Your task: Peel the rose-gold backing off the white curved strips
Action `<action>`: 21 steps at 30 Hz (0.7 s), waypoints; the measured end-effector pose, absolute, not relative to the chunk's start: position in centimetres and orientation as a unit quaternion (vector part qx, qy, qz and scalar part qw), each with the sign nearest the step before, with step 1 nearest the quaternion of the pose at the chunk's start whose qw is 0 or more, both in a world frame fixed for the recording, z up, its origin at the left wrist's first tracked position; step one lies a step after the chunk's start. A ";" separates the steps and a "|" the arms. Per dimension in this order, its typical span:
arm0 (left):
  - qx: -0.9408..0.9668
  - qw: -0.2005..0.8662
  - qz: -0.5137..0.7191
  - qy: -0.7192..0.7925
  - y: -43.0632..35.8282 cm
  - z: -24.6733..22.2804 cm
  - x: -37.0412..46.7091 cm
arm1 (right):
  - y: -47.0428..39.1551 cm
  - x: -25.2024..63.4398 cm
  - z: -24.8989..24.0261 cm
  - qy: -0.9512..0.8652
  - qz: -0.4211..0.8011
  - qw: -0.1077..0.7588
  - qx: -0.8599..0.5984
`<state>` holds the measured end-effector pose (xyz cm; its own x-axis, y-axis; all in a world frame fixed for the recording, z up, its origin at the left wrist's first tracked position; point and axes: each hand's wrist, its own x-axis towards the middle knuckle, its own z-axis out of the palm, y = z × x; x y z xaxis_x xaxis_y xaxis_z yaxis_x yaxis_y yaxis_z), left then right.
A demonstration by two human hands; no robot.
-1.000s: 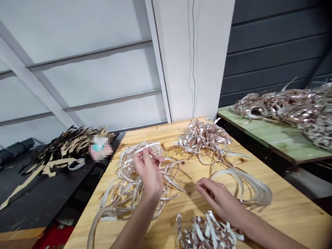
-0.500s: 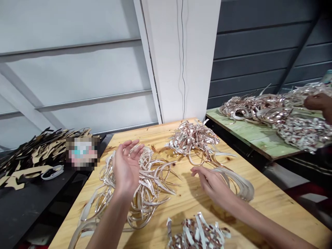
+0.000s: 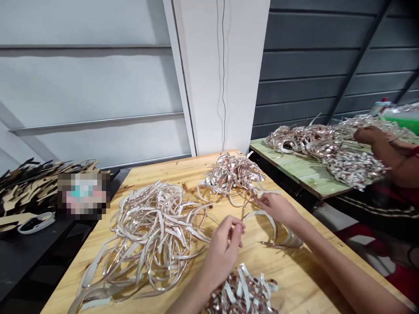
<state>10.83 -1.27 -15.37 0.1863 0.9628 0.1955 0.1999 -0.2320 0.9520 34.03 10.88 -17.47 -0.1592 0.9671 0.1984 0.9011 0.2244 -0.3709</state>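
Observation:
My right hand (image 3: 277, 208) is closed around some thin shiny strips (image 3: 288, 237), which curve down below it onto the wooden table. Its fingertips touch the near edge of a rose-gold and white strip pile (image 3: 234, 172). Lower and to the left is my left hand (image 3: 227, 242), fingers curled and thumb pressed in; whatever it pinches is hidden. Beside it on the left spreads a large tangle of long curled strips, metallic on one side and white on the other (image 3: 153, 226). Just below my left wrist lies a heap of short cut strips (image 3: 244, 292).
The wooden table (image 3: 137, 174) stands against a white pillar. On the left, a dark table (image 3: 19, 266) carries black and tan scraps and a white ring-shaped object (image 3: 36, 222). A co-worker's hand (image 3: 369, 135) is over strips on the green table (image 3: 294, 168) at right.
My left hand has moved right and down from above the tangle, its open fingers now curled. My right hand has shifted right onto the strips. The view has turned slightly right.

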 end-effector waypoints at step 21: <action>0.540 0.514 0.493 0.449 -0.9 -18.8 11.4 | 5.7 29.7 -14.6 -0.725 0.415 0.404 -0.374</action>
<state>11.37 -0.85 -18.85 0.1115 0.9912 0.0716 -0.0212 -0.0697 0.9973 29.73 5.71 -14.59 -0.3937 0.8773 0.2744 0.2079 0.3758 -0.9031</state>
